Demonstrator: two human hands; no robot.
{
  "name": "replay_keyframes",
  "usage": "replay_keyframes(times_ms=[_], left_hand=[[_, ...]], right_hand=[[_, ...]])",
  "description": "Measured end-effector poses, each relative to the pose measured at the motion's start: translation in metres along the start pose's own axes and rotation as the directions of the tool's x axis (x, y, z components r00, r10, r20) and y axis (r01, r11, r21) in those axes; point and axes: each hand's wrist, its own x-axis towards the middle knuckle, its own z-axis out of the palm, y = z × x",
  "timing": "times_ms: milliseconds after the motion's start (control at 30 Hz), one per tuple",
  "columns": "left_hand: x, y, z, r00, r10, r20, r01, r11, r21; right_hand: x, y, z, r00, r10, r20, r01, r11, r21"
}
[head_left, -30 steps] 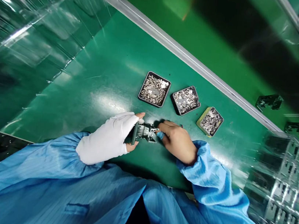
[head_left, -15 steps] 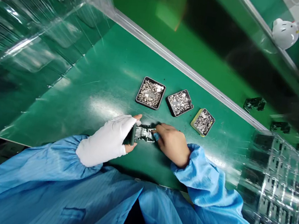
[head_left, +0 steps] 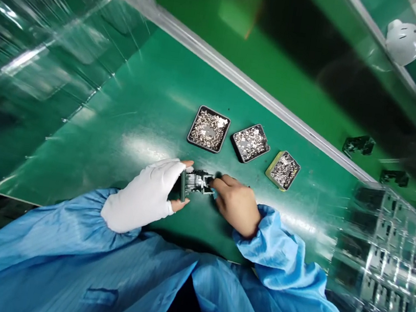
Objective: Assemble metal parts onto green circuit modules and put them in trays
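My left hand (head_left: 150, 194), in a white glove with bare fingertips, grips the left end of a dark green device with metallic inner parts (head_left: 197, 182). Closed fingers of my right hand (head_left: 235, 203) meet the device's right end; a bit of blue shows under them, and whatever they pinch is too small to name. Above the hands lie a square dark tray of small metal parts (head_left: 189, 135), a tilted second tray (head_left: 237, 147) and a smaller yellowish-sided tray (head_left: 272, 171), each with shiny pieces inside.
Clear plastic trays (head_left: 51, 56) are at the left. A clear compartment tray holding green parts (head_left: 392, 275) stands at the right. A metal rail (head_left: 221, 65) crosses behind the small trays. Beyond it are dark parts (head_left: 359, 145) and a white figurine (head_left: 405, 43).
Both hands and the device have shifted slightly left. The device is turned a little, its right end lower. My grip on it stays.
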Motion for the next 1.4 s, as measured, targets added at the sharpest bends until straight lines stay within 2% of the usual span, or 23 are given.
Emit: replay_keyframes(times_ms=[67,133,167,267,333,400,467,533,600,633,667,700,733,800,833,867,967,1067,1233,1400], left_hand=[[-0.001,0.0,0.001,0.999,0.011,-0.042,-0.012,0.999,-0.032],[-0.002,0.0,0.003,0.994,0.042,-0.098,-0.051,0.995,-0.091],[-0.003,0.001,0.004,0.991,0.059,-0.124,-0.074,0.99,-0.119],[-0.007,0.002,0.007,0.978,0.11,-0.178,-0.141,0.975,-0.174],[-0.01,0.001,0.007,0.974,0.14,-0.181,-0.173,0.968,-0.181],[-0.011,-0.001,0.008,0.973,0.156,-0.17,-0.181,0.973,-0.143],[-0.008,-0.003,0.01,0.967,0.179,-0.18,-0.187,0.982,-0.027],[-0.003,-0.004,0.012,0.951,0.239,-0.197,-0.22,0.969,0.112],[0.003,-0.002,0.014,0.937,0.298,-0.18,-0.262,0.944,0.198],[0.005,-0.001,0.014,0.933,0.317,-0.168,-0.279,0.936,0.215],[0.007,0.0,0.014,0.929,0.332,-0.161,-0.294,0.929,0.224],[0.008,0.0,0.014,0.924,0.346,-0.161,-0.305,0.924,0.231],[0.009,0.0,0.014,0.92,0.357,-0.164,-0.314,0.919,0.241],[0.01,-0.001,0.014,0.908,0.386,-0.161,-0.338,0.904,0.262],[0.01,-0.002,0.015,0.905,0.397,-0.156,-0.347,0.898,0.272],[0.01,-0.003,0.016,0.903,0.404,-0.148,-0.353,0.893,0.28],[0.01,-0.005,0.017,0.897,0.424,-0.123,-0.377,0.881,0.286],[0.008,-0.006,0.013,0.894,0.43,-0.129,-0.384,0.881,0.278],[0.008,-0.003,-0.004,0.923,0.332,-0.196,-0.284,0.929,0.237],[0.014,0.0,-0.011,0.902,0.368,-0.225,-0.319,0.921,0.225]], right_hand=[[-0.002,0.007,0.001,0.988,-0.044,-0.148,0.063,0.99,0.126],[-0.004,0.013,0.001,0.936,-0.012,-0.351,0.105,0.963,0.247],[-0.005,0.014,0.002,0.91,0.025,-0.415,0.117,0.943,0.313],[-0.005,0.009,0.002,0.893,0.1,-0.438,0.173,0.823,0.541],[-0.005,0.001,0.001,0.88,0.105,-0.464,0.227,0.763,0.605],[-0.007,-0.007,0.003,0.843,0.046,-0.537,0.276,0.818,0.504],[-0.011,-0.014,0.008,0.816,-0.108,-0.568,0.31,0.911,0.272],[-0.013,-0.017,0.014,0.811,-0.281,-0.514,0.356,0.933,0.052],[-0.016,-0.009,0.013,0.822,-0.363,-0.438,0.392,0.92,-0.028],[-0.018,-0.001,0.009,0.836,-0.341,-0.429,0.367,0.93,-0.024],[-0.02,0.011,0.002,0.855,-0.268,-0.444,0.295,0.955,-0.008],[-0.023,0.026,-0.006,0.87,-0.143,-0.471,0.17,0.985,0.014],[-0.026,0.042,-0.015,0.867,0.024,-0.498,-0.008,0.999,0.034],[-0.033,0.076,-0.032,0.808,0.341,-0.481,-0.376,0.926,0.025],[-0.035,0.091,-0.037,0.783,0.431,-0.449,-0.482,0.876,0.0],[-0.037,0.103,-0.04,0.766,0.479,-0.429,-0.538,0.843,-0.018],[-0.038,0.12,-0.039,0.764,0.491,-0.419,-0.551,0.834,-0.027],[-0.038,0.122,-0.033,0.751,0.473,-0.461,-0.528,0.849,0.01],[-0.041,0.126,-0.027,0.721,0.466,-0.513,-0.463,0.874,0.143],[-0.039,0.131,-0.022,0.711,0.438,-0.55,-0.389,0.897,0.21]])
